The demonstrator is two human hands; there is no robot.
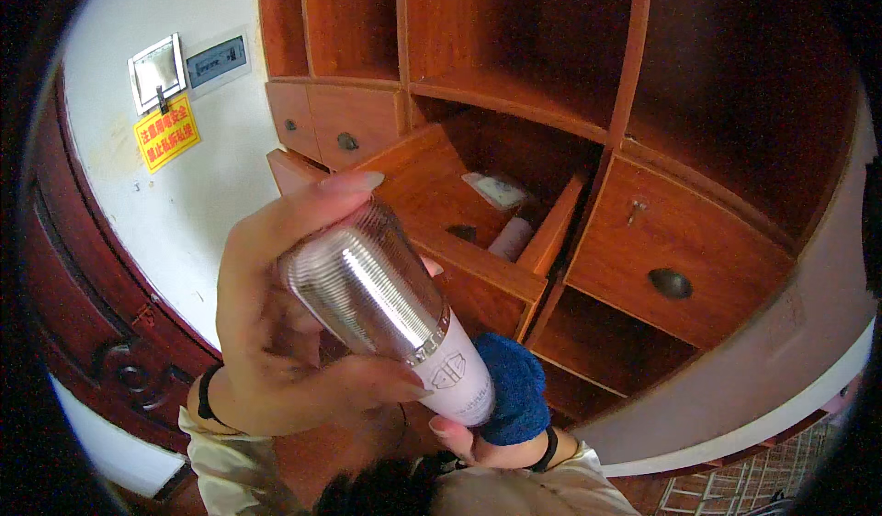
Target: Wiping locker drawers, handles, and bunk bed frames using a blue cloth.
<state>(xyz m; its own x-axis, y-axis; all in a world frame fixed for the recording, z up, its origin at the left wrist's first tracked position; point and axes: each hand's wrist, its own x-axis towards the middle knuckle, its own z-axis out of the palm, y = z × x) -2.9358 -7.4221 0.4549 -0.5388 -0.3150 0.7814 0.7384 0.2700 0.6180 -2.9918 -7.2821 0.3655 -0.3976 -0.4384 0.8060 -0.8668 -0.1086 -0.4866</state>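
Note:
My left hand grips a bottle-shaped container. It has a clear, finely ribbed upper part and a pale pink lower part that bears a logo and small writing. The container is tilted, its ribbed end toward the upper left and its pink end toward the lower right. At the pink end, my right hand holds a dark blue cloth against it; the cloth hides most of the fingers.
Beyond my hands, a drawer stands pulled out of a brown wooden cabinet. Inside lie a whitish packet and a pale pink cylindrical item. A yellow sign with red writing hangs on the left wall. White wire racking shows lower right.

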